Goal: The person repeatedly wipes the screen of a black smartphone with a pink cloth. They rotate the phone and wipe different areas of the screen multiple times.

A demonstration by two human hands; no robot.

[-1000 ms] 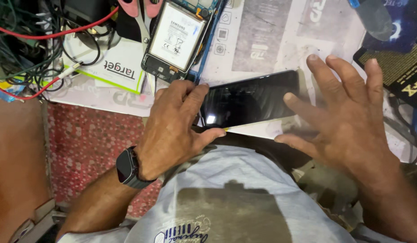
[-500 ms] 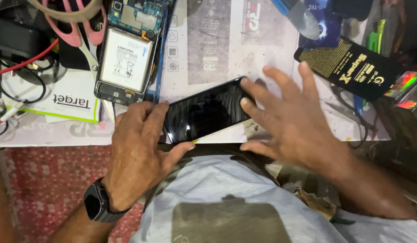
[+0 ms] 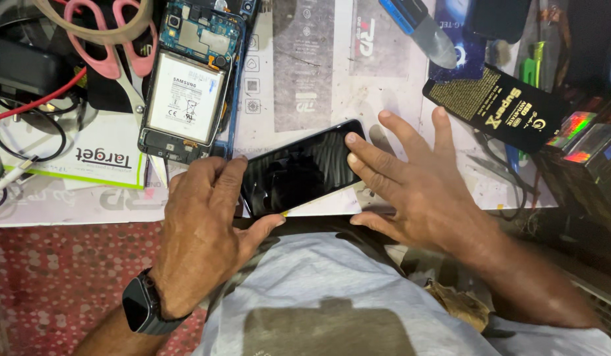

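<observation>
The counter (image 3: 397,86), papered over with grey and white printed sheets, fills the upper half of the view, and the work in hand looks like the seating of a dark glass screen (image 3: 299,170) that lies at the counter's near edge, slightly tilted, just above the person's lap. The left hand (image 3: 203,227) holds the screen by its left end, thumb under the near edge and fingers curled over the far edge; the right hand (image 3: 421,191) is spread wide and flat, fingertips resting on the screen's right end. As a judgement, the next move calls for even, light pressure along the edges and a steady grip, since thin glass may crack if bent. At eleven o'clock from the screen lies an opened phone (image 3: 190,86), back off, its white battery and blue board showing. At two o'clock, well apart, a black oblong package (image 3: 496,109) with gold print lies at a slant; above it sits a dark blue package (image 3: 460,39), partly under a blue-handled tool (image 3: 417,29). At nine o'clock a white card (image 3: 97,148) with a green edge lies beside black cables. Pink-handled scissors (image 3: 117,49) rest at eleven o'clock, touching the phone's left side. Small iridescent labels (image 3: 576,128) glint at three o'clock.
</observation>
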